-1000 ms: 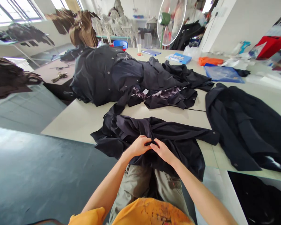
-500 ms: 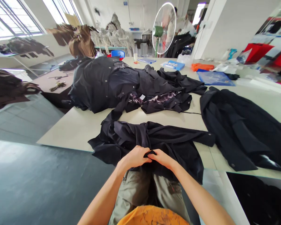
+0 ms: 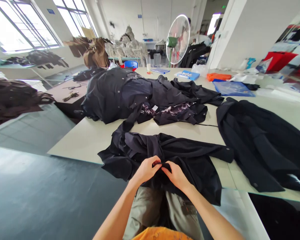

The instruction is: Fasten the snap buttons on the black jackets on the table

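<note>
A black jacket [image 3: 190, 148] lies crumpled along the near edge of the table, part of it hanging over toward my lap. My left hand [image 3: 148, 170] pinches a fold of its cloth between thumb and fingers. Close beside it, my right hand [image 3: 174, 173] grips the same fold, the two sets of fingertips almost meeting. The small part between the fingers is mostly hidden. One sleeve with a snap button stretches right of my hands.
Behind lies a heap of black jackets [image 3: 110, 96] with patterned lining. Another dark jacket [image 3: 262, 143] rests at the right. Farther back are a blue plastic folder [image 3: 233, 88], an orange bundle [image 3: 218, 77] and a standing fan [image 3: 178, 40]. Brown garments [image 3: 12, 96] fill a bin at left.
The view has tilted up slightly, so the scene sits lower and farther right. Both hands keep hold of the jacket cloth, with the right hand turned a little more upright.
</note>
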Demonstrator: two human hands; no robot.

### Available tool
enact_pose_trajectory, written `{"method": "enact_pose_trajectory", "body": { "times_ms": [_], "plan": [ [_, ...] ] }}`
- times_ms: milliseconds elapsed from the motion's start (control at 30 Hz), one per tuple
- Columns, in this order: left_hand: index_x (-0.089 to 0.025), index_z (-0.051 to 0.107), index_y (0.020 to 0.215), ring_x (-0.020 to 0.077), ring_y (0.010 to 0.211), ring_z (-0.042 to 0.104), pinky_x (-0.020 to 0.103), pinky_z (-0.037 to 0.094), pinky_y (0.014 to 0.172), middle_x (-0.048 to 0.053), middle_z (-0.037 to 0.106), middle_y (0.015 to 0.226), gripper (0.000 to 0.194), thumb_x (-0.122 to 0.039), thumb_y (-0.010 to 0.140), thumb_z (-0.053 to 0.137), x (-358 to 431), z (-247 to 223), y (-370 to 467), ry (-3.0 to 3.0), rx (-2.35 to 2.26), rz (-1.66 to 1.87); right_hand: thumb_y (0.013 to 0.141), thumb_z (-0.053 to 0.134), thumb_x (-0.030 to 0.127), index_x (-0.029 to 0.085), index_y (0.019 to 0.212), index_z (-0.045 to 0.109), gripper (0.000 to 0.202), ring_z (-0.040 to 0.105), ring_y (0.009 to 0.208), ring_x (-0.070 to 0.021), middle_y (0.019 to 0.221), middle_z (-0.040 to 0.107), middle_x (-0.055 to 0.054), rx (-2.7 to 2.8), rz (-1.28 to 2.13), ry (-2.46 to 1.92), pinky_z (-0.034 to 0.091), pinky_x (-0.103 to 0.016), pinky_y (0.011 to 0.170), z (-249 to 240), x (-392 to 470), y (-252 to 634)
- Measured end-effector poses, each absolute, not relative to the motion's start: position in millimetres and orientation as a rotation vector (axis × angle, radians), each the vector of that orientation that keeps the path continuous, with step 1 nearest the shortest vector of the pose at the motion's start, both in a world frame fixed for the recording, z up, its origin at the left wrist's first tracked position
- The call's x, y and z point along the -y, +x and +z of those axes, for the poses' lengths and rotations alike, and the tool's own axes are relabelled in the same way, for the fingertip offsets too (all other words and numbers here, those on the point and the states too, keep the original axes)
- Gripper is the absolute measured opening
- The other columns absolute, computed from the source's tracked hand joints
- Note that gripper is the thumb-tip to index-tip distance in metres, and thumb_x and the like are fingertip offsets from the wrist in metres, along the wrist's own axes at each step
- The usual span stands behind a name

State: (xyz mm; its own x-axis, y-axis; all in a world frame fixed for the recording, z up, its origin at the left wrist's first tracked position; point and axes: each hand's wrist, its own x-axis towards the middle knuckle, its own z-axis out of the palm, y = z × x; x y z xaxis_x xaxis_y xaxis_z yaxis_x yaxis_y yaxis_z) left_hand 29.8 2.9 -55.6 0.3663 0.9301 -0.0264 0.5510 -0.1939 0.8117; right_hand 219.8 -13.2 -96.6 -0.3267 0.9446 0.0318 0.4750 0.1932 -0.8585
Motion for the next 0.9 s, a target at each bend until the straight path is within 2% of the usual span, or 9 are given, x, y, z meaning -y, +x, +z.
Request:
{"method": "enact_pose_trajectory", "body": {
  "times_ms": [167, 333, 500, 600, 700, 800, 900],
  "plan": [
    [-0.02, 0.062, 0.084, 0.0152, 0.074, 0.06, 0.026, 0.047, 0.071, -0.001, 0.065, 0.08, 0.004, -0.022, 0.086, 0.06, -2, -58, 36, 1.92, -1.291, 0.646, 0.098, 0.048, 0.028, 0.015, 0.102, 0.064, 0.022, 0.067, 0.096, -0.0269, 0.101, 0.07, -0.012, 1.99, 0.957, -1.342, 0.051, -0.041, 0.087, -101, 17, 219],
    [-0.02, 0.062, 0.089, 0.0161, 0.079, 0.061, 0.026, 0.048, 0.075, 0.0, 0.067, 0.086, 0.006, -0.025, 0.088, 0.06, -2, -55, 42, 1.891, -1.248, 0.691, 0.097, 0.05, 0.031, 0.016, 0.098, 0.067, 0.023, 0.069, 0.09, -0.025, 0.096, 0.072, -0.01, 1.892, 1.094, -1.252, 0.052, -0.036, 0.081, -87, 15, 224],
    [-0.02, 0.061, 0.089, 0.0144, 0.076, 0.059, 0.024, 0.045, 0.072, -0.001, 0.065, 0.083, 0.006, -0.025, 0.09, 0.058, -2, -50, 45, 1.881, -1.224, 0.709, 0.095, 0.053, 0.035, 0.016, 0.099, 0.068, 0.024, 0.069, 0.091, -0.0253, 0.098, 0.073, -0.01, 1.819, 1.177, -1.197, 0.051, -0.034, 0.081, -83, 13, 227],
    [-0.019, 0.06, 0.09, 0.0139, 0.076, 0.057, 0.024, 0.044, 0.071, -0.001, 0.064, 0.083, 0.012, -0.03, 0.093, 0.056, -2, -50, 46, 1.897, -1.204, 0.712, 0.095, 0.052, 0.034, 0.015, 0.099, 0.067, 0.024, 0.069, 0.092, -0.0252, 0.098, 0.073, -0.01, 1.776, 1.179, -1.158, 0.051, -0.034, 0.081, -88, 14, 225],
    [-0.019, 0.06, 0.089, 0.0143, 0.076, 0.057, 0.024, 0.043, 0.07, -0.001, 0.063, 0.083, 0.02, -0.036, 0.096, 0.054, -3, -52, 48, 1.937, -1.217, 0.688, 0.095, 0.051, 0.034, 0.015, 0.096, 0.066, 0.024, 0.068, 0.084, -0.0235, 0.091, 0.073, -0.008, 1.744, 1.189, -1.161, 0.05, -0.033, 0.076, -94, 14, 221],
    [-0.018, 0.059, 0.085, 0.0148, 0.077, 0.056, 0.025, 0.043, 0.072, 0.0, 0.061, 0.083, 0.021, -0.035, 0.096, 0.054, -4, -56, 51, 1.978, -1.228, 0.713, 0.093, 0.052, 0.034, 0.014, 0.094, 0.066, 0.025, 0.066, 0.08, -0.0222, 0.088, 0.072, -0.007, 1.695, 1.241, -1.181, 0.05, -0.032, 0.074, -98, 14, 219],
    [-0.018, 0.058, 0.083, 0.0147, 0.077, 0.055, 0.025, 0.042, 0.074, 0.0, 0.06, 0.082, 0.021, -0.033, 0.096, 0.054, -5, -59, 53, 1.976, -1.196, 0.741, 0.091, 0.054, 0.034, 0.014, 0.096, 0.068, 0.025, 0.067, 0.085, -0.0227, 0.092, 0.073, -0.006, 1.653, 1.349, -1.162, 0.052, -0.033, 0.077, -97, 12, 218]
  ]
}}
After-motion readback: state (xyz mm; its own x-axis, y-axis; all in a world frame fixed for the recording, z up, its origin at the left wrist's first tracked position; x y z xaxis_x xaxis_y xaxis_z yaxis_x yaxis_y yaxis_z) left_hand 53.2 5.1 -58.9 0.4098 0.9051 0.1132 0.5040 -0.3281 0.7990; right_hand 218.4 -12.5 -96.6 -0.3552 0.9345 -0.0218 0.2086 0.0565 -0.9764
